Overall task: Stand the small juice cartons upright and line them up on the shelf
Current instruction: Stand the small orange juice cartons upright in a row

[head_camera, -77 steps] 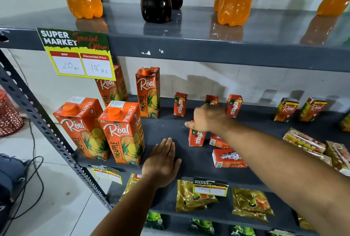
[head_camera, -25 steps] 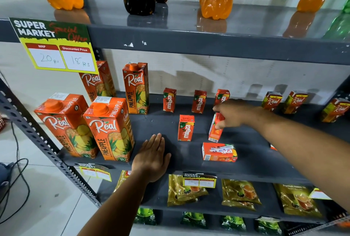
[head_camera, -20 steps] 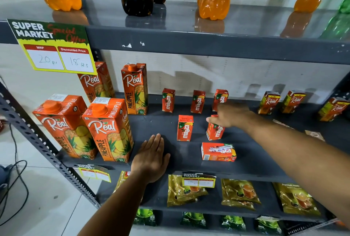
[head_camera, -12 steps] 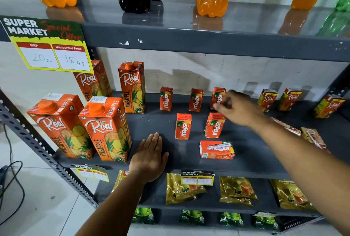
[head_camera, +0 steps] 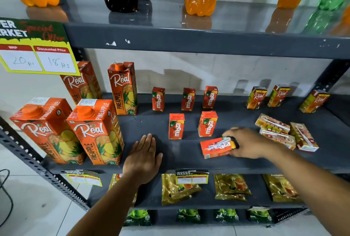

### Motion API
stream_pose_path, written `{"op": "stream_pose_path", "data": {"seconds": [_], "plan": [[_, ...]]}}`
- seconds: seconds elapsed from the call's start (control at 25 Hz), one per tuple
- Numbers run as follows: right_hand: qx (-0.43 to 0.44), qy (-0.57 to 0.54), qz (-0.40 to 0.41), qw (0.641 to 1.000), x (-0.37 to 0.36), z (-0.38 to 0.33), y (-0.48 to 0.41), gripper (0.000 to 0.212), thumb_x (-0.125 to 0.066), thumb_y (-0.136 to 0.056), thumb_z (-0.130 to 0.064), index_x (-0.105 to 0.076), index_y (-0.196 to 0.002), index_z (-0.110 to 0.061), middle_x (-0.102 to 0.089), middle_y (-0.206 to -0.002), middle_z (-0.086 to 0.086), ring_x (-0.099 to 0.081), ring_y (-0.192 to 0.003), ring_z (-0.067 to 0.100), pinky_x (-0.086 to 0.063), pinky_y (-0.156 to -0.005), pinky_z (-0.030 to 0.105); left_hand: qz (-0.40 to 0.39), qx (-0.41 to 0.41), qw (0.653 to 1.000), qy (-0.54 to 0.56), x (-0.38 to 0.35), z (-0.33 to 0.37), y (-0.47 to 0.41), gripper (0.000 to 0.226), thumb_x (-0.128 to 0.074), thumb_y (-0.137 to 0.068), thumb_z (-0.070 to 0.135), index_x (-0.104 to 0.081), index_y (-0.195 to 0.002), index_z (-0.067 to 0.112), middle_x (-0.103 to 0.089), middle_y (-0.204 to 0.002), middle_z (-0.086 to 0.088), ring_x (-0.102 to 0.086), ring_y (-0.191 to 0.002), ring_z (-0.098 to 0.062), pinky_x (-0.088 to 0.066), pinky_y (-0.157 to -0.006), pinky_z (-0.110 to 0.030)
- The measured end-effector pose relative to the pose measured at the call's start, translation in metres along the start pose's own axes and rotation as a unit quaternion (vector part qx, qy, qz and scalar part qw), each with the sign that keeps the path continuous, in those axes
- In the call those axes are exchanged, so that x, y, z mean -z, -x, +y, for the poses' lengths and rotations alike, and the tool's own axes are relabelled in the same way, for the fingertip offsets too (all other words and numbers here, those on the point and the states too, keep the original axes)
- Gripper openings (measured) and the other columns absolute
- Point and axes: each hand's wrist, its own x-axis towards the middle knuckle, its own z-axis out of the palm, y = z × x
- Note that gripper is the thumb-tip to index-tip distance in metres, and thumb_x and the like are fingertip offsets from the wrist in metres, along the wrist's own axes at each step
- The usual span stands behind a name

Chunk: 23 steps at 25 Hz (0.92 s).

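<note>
While five Maaza cartons (head_camera: 176, 126) stand upright, our right hand (head_camera: 246, 143) pinches the lying carton (head_camera: 216, 147); three more (head_camera: 284, 134) lie at three o'clock; left hand (head_camera: 143, 157) flat, empty.

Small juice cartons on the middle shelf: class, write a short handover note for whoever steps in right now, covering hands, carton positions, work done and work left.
Left hand rests flat and open on the shelf.
Right hand grips the lying Maaza carton, not yet raised.
Done: three Maaza cartons upright at the back, two more upright ahead of them.
Left: stand the held carton, then the three lying Real cartons on the right; three small Real cartons already stand behind.
</note>
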Motion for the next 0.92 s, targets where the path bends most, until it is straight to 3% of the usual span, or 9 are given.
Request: {"op": "stream_pose_path", "data": {"seconds": [0.12,0.2,0.32,0.44,0.64,0.76,0.84,0.92], "plan": [[0.051,0.185,0.041,0.981,0.034,0.013,-0.002,0.057,-0.069,-0.073,-0.017,-0.051,-0.126,-0.033,-0.050,-0.126,-0.007,-0.057,-0.107,0.021,-0.048,-0.076,0.033,-0.005,-0.002,1.000,-0.006,0.000,0.000,0.000,0.069,-0.013,-0.097,0.051,-0.002,-0.149,0.008,0.003,-0.160,-0.008,0.007,-0.146,-0.020,0.006,-0.115,-0.033],[0.102,0.324,0.060,0.939,0.049,0.016,-0.011,0.054,-0.065,-0.077,-0.011,-0.049,-0.124,-0.030,-0.049,-0.124,0.000,-0.058,-0.098,0.027,-0.044,-0.064,0.033,-0.007,-0.004,1.000,-0.005,0.000,-0.001,0.000,0.069,-0.013,-0.097,0.051,-0.002,-0.149,0.008,0.002,-0.160,-0.009,0.006,-0.146,-0.020,0.004,-0.116,-0.034],[0.157,0.430,0.072,0.886,0.058,0.020,-0.024,0.040,-0.056,-0.087,-0.013,-0.047,-0.123,-0.025,-0.048,-0.130,0.004,-0.057,-0.100,0.030,-0.047,-0.075,0.038,0.001,-0.007,1.000,0.001,0.001,-0.001,0.001,0.068,-0.014,-0.097,0.051,-0.005,-0.149,0.007,-0.001,-0.160,-0.010,0.004,-0.146,-0.021,0.004,-0.115,-0.033],[0.194,0.468,0.077,0.859,0.059,0.029,-0.030,0.043,-0.065,-0.084,-0.014,-0.046,-0.122,-0.023,-0.049,-0.137,0.006,-0.056,-0.108,0.030,-0.049,-0.080,0.041,0.000,-0.008,1.000,0.004,0.000,-0.001,0.001,0.069,-0.013,-0.097,0.052,-0.004,-0.149,0.008,-0.001,-0.160,-0.009,0.005,-0.146,-0.020,0.005,-0.114,-0.032],[0.191,0.451,0.063,0.870,0.060,0.038,-0.034,0.060,-0.071,-0.080,-0.014,-0.043,-0.132,-0.024,-0.046,-0.145,0.005,-0.050,-0.121,0.030,-0.049,-0.091,0.042,0.004,-0.006,1.000,0.006,0.000,-0.001,0.001,0.069,-0.015,-0.096,0.052,-0.006,-0.149,0.008,-0.003,-0.160,-0.009,0.003,-0.146,-0.020,0.004,-0.114,-0.032],[0.181,0.417,0.051,0.889,0.065,0.033,-0.033,0.055,-0.064,-0.086,-0.017,-0.044,-0.136,-0.027,-0.045,-0.147,0.000,-0.045,-0.127,0.026,-0.044,-0.098,0.041,0.007,-0.005,1.000,-0.001,-0.001,-0.001,0.000,0.068,-0.016,-0.097,0.051,-0.008,-0.149,0.008,-0.004,-0.160,-0.009,0.001,-0.146,-0.021,0.004,-0.114,-0.033],[0.149,0.360,0.051,0.920,0.066,0.029,-0.033,0.049,-0.064,-0.083,-0.020,-0.053,-0.131,-0.026,-0.057,-0.136,-0.001,-0.051,-0.119,0.024,-0.047,-0.095,0.039,0.010,-0.006,1.000,-0.007,-0.001,-0.001,0.000,0.068,-0.018,-0.097,0.050,-0.009,-0.149,0.007,-0.006,-0.160,-0.010,-0.001,-0.146,-0.022,0.002,-0.114,-0.034],[0.057,0.295,0.050,0.953,0.068,0.024,-0.036,0.041,-0.067,-0.076,-0.030,-0.063,-0.116,-0.024,-0.069,-0.114,0.000,-0.061,-0.100,0.022,-0.054,-0.084,0.039,0.007,-0.005,1.000,-0.002,-0.001,-0.001,0.000,0.068,-0.019,-0.097,0.050,-0.010,-0.149,0.007,-0.007,-0.160,-0.011,-0.001,-0.146,-0.023,0.001,-0.115,-0.035]]}}
